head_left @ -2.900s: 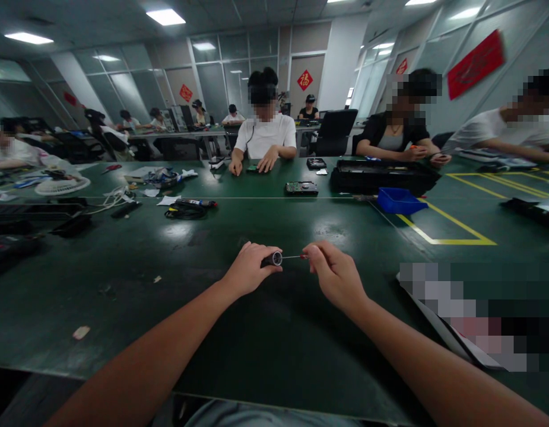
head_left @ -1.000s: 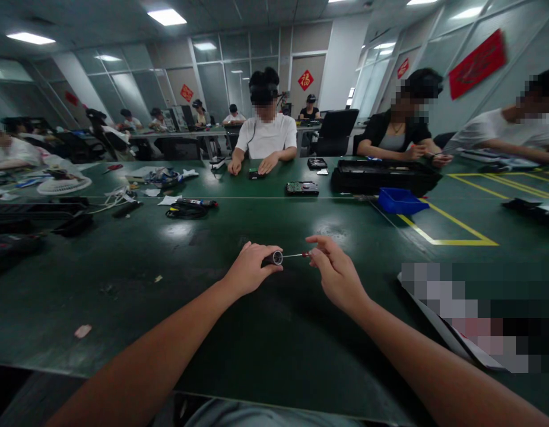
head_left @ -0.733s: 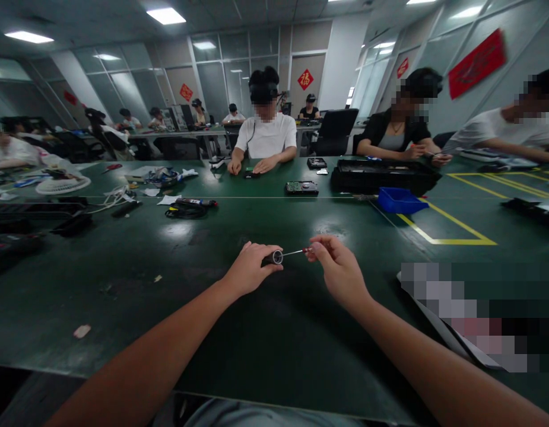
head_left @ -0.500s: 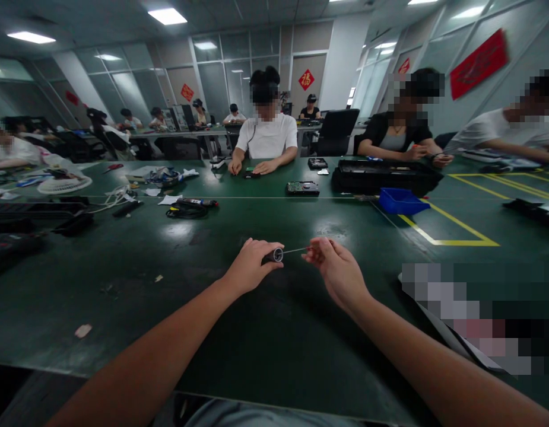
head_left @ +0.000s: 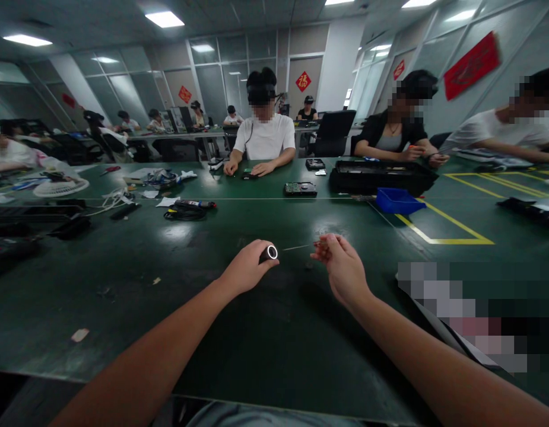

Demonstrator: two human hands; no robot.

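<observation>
Spreading across the whole foreground, the green desk [head_left: 256, 350] is carrying everything in play. Co-worker in white top [head_left: 265, 133] is sitting at its far edge, head bent down. Long black casing [head_left: 383, 176] is lying on the far side, right of middle. Blue bin [head_left: 399, 201] is standing in front of the casing's right part. Left hand [head_left: 247, 265] and right hand [head_left: 345, 267] are facing each other over the middle of the desk, not touching. Black cable bundle [head_left: 185, 211] is lying beyond the left hand, off to the left. Flat unit with green circuit board [head_left: 300, 188] is resting farther back, between cable bundle and casing. Dark cylinder [head_left: 265, 255] is sitting in the left hand, that grip clamping around it, its bright-ringed end facing the camera and the right hand. Thin tool [head_left: 296, 247] is being held in the right hand, that grip pinching together on its red end, bare shaft pointing left and its tip stopping just short of the cylinder. Pale scrap [head_left: 80, 335] is lying near the front edge, left; smaller scrap [head_left: 156, 280] is lying farther in.
</observation>
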